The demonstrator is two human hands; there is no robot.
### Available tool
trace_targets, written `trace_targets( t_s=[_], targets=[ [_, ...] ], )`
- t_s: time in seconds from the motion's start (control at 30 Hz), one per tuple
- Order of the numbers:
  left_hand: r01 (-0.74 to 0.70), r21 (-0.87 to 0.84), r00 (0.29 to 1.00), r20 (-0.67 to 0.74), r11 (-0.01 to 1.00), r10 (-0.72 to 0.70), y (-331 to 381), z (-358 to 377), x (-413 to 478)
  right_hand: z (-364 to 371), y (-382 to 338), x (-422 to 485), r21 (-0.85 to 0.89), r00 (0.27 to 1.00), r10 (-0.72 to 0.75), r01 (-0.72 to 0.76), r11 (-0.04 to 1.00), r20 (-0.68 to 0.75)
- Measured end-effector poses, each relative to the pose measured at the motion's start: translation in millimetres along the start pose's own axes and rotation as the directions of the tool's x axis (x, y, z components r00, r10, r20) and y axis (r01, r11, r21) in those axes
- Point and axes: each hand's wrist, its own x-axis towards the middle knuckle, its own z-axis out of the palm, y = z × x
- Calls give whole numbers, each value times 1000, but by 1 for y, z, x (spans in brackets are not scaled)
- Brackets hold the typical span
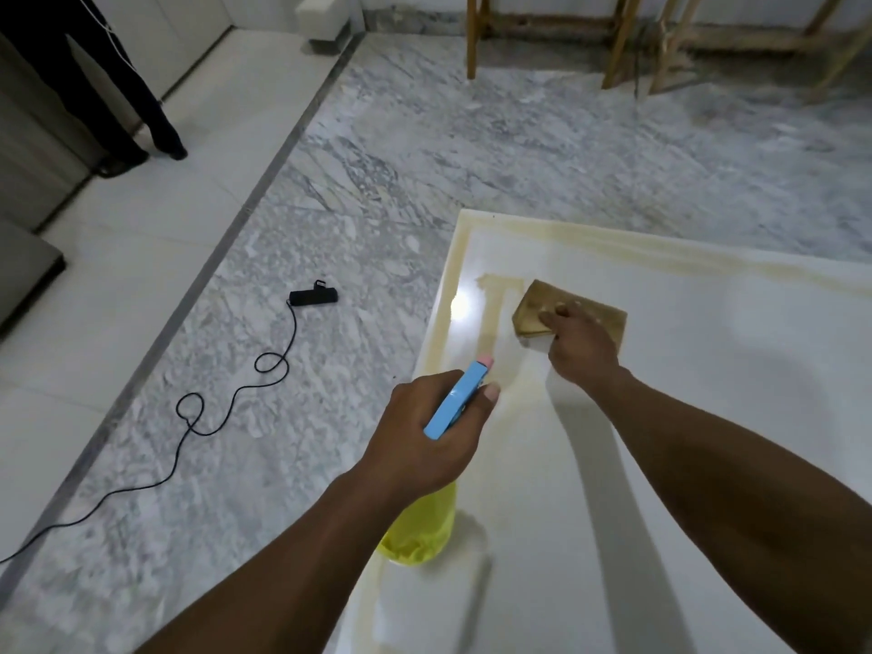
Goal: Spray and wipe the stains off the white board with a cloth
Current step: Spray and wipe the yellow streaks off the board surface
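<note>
Smearing looks likely: the right hand [582, 344] clutches a browned cloth [601, 313] on the far-left stain [495, 318] of the white board [708, 417] on the floor [377, 181], while the left hand [420, 436] grips the spray bottle [454, 402].

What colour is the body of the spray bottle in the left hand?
Yellow, under a blue spray head; the head view shows the spray bottle held by the left hand.

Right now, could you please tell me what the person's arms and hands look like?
Both forearms are bare up to the frame edge, with no sleeve in view. The left hand and the right hand wear no gloves, and no watch, bracelet or ring shows. No markings or cables are on either arm.
</note>
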Motion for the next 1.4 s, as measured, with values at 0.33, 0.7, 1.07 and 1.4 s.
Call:
trace_targets(
  t_s=[0.33, 0.7, 1.07, 1.4],
  targets=[
    [-44, 73, 999, 25, 996, 42, -8, -29, -96, 68, -48, -188, -29, 999, -30, 29, 999, -27],
    [3, 0, 999, 46, 1000, -3, -56, -64, -239, 126, -104, -372, -29, 998, 21, -19, 999, 67],
    [10, -28, 999, 33, 1000, -9, -45, -63, -214, 5, -97, -304, 649, 870, 249, -486, 586, 426],
    [0, -5, 999, -41, 1000, 0, -22, -60, -76, -85, -73, -108, 614, 918, 227, -387, 688, 325]
  ],
)
